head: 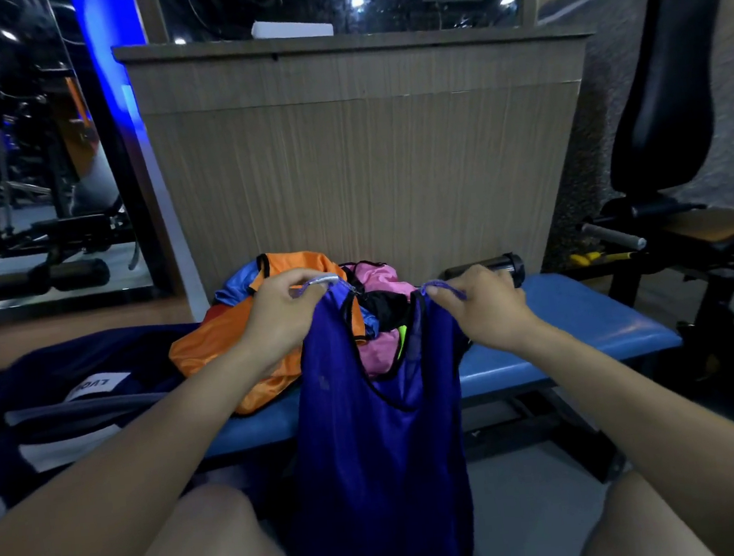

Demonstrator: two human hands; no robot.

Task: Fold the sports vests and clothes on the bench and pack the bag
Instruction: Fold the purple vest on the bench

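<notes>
Both hands, left hand [281,317] and right hand [484,307], pinch the purple vest [372,447] by its straps, hanging over the blue bench [563,330]. Navy bag [55,406] at nine o'clock; wood-panelled counter [366,152] at twelve.

Both hands, left hand [281,317] and right hand [484,304], pinch the shoulder straps of a purple mesh sports vest [378,433] hanging before the blue padded bench [563,330].

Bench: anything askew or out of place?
Nothing damaged or spilled. The vests lie in an unfolded heap on the bench, and a dark bottle lies on its side behind the right hand.
</notes>
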